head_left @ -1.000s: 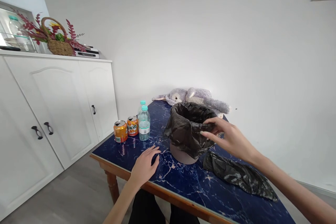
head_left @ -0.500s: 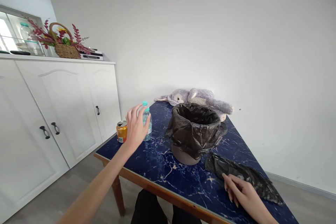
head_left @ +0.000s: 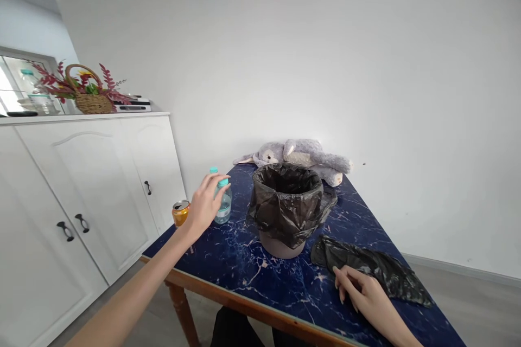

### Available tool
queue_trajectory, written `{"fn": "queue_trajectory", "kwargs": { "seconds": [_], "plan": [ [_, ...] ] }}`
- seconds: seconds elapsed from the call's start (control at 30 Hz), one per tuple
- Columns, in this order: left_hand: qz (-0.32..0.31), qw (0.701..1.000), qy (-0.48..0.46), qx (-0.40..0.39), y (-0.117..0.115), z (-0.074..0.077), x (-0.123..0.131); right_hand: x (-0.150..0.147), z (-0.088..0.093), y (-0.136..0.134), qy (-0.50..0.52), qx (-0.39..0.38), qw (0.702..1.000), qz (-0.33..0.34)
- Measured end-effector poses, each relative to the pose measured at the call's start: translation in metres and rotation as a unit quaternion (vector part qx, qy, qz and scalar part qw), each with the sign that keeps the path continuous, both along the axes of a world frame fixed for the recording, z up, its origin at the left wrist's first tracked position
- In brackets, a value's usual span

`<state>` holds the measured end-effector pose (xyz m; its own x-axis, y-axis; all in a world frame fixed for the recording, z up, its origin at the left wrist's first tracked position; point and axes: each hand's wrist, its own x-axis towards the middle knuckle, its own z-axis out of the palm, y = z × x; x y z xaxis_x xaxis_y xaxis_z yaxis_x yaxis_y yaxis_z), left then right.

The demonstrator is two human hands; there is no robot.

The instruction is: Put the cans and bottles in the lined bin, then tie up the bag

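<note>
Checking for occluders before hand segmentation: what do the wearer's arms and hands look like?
Left hand and right hand are bare, with slender fingers. No gloves, rings or watch visible. Left forearm shows no sleeve; little of the right forearm is in frame, also uncovered.

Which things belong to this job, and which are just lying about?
Likely involved:
front bottle at the left hand
bottle behind it
orange can
bag-lined bin
loose black bag near the right hand

Likely lying about:
plush toy
flower basket
</note>
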<state>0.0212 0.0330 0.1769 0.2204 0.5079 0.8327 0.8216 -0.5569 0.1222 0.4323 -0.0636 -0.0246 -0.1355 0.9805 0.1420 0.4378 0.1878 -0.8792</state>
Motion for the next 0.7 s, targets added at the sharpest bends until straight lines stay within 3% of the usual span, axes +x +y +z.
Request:
{"fn": "queue_trajectory", "kwargs": {
  "seconds": [0.07, 0.17, 0.23, 0.3, 0.4, 0.53, 0.6, 0.7],
  "plan": [
    [-0.019, 0.994, -0.027, 0.103, -0.017, 0.027, 0.016, -0.001, 0.001, 0.000, 0.004, 0.002, 1.000, 0.001],
    [-0.071, 0.962, -0.111, 0.239, -0.039, 0.071, 0.045, 0.000, 0.001, 0.000, 0.005, 0.000, 1.000, 0.000],
    [-0.115, 0.943, -0.179, 0.256, -0.047, 0.093, 0.065, 0.000, 0.000, 0.000, 0.005, 0.000, 1.000, -0.001],
    [-0.156, 0.939, -0.206, 0.226, -0.047, 0.101, 0.081, 0.000, 0.000, 0.000, 0.009, 0.002, 1.000, 0.002],
    [-0.199, 0.957, -0.168, 0.127, -0.038, 0.087, 0.096, -0.001, 0.001, 0.000, 0.015, 0.007, 1.000, 0.003],
    [-0.212, 0.961, -0.167, -0.060, -0.016, 0.045, 0.085, -0.001, 0.001, -0.001, 0.020, 0.008, 1.000, -0.003],
    [-0.154, 0.957, -0.231, -0.079, 0.000, 0.027, 0.066, 0.000, 0.000, -0.001, 0.020, 0.005, 1.000, -0.001],
    [0.015, 0.965, -0.255, -0.049, 0.030, 0.010, 0.027, 0.001, 0.000, -0.001, 0.020, 0.005, 1.000, 0.002]
  ]
}}
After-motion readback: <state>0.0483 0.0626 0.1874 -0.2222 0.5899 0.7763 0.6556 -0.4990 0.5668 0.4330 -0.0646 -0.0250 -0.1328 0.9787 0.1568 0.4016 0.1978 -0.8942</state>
